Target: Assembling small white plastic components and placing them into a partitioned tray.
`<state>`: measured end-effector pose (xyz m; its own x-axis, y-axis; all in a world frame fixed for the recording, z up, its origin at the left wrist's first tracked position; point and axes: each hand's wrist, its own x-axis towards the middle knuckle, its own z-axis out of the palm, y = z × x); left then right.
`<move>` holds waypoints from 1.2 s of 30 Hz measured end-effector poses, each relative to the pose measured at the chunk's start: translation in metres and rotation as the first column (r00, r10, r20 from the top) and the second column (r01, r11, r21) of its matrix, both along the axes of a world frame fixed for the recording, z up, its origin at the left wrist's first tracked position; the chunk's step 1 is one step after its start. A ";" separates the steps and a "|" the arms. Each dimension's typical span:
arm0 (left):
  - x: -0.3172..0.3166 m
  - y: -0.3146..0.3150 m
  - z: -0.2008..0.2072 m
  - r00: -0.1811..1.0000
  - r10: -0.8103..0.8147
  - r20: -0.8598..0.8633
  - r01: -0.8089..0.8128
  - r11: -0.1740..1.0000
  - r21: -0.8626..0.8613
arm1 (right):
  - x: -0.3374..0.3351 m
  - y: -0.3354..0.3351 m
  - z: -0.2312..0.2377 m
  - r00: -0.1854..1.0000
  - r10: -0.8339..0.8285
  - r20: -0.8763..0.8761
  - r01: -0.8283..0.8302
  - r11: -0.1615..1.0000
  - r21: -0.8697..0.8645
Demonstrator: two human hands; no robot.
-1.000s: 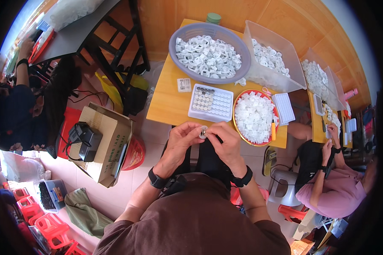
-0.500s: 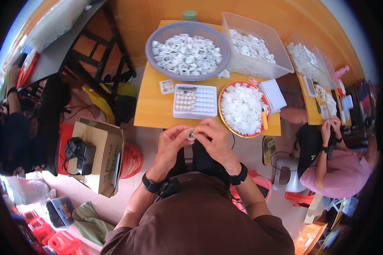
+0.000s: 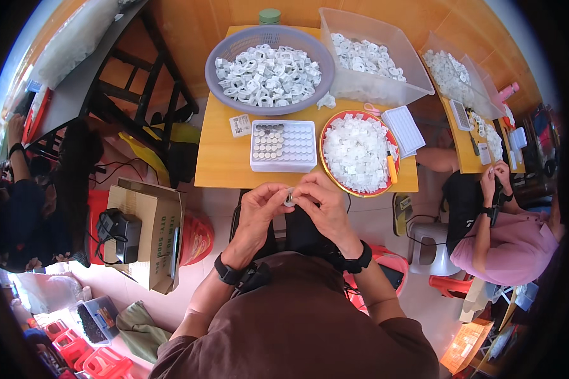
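Note:
Just off the table's near edge, my left hand and my right hand meet fingertip to fingertip. Between them they pinch a small round whitish piece with a metallic-looking part; the fingers hide most of it. Ahead of the hands lies a white tray with round pockets, the left ones filled with small pale and dark discs. To its right, a red-and-gold-rimmed plate carries a heap of small translucent plastic pieces. A yellow-handled tool rests at the plate's right side.
Farther back stand a purple-grey basket and a clear bin, both holding white plastic parts. A white pocketed tray lies beyond the plate. At left is a cardboard box with a black adapter. Co-workers sit left and right.
The view has shifted slightly, so the table sits a little higher and farther left. Both hands keep hold of the small round piece, with the fingers slightly repositioned.

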<state>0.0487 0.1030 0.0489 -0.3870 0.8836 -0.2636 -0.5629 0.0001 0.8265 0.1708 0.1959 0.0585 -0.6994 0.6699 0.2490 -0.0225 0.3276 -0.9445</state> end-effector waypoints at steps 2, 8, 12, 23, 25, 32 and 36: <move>0.000 0.000 -0.001 1.000 -0.005 0.003 0.005 1.000 0.005 | 0.000 -0.001 0.001 1.000 0.007 0.001 -0.007 1.000 -0.025; 0.003 0.001 0.003 0.999 -0.041 -0.007 0.041 0.999 0.005 | 0.003 0.001 -0.001 0.996 -0.020 -0.083 0.000 0.971 -0.238; 0.006 0.002 0.003 0.995 -0.060 -0.079 0.061 0.998 0.004 | 0.005 0.004 -0.008 0.996 -0.005 -0.087 -0.029 0.924 -0.382; 0.010 0.005 -0.005 0.996 -0.064 0.058 0.063 0.998 0.016 | 0.005 -0.008 -0.019 0.979 -0.137 -0.152 0.047 0.874 -0.484; 0.011 0.006 -0.001 0.994 -0.071 0.079 0.071 0.997 -0.001 | 0.007 -0.005 -0.015 0.977 -0.144 -0.160 0.049 0.873 -0.485; 0.009 0.008 0.000 0.984 -0.099 0.145 0.098 0.995 0.013 | 0.047 0.084 -0.033 0.810 -0.580 0.084 0.560 0.808 0.181; 0.001 0.008 -0.003 0.986 -0.116 0.117 0.118 0.993 -0.012 | 0.050 0.101 -0.017 0.776 -0.574 0.263 0.480 0.807 0.344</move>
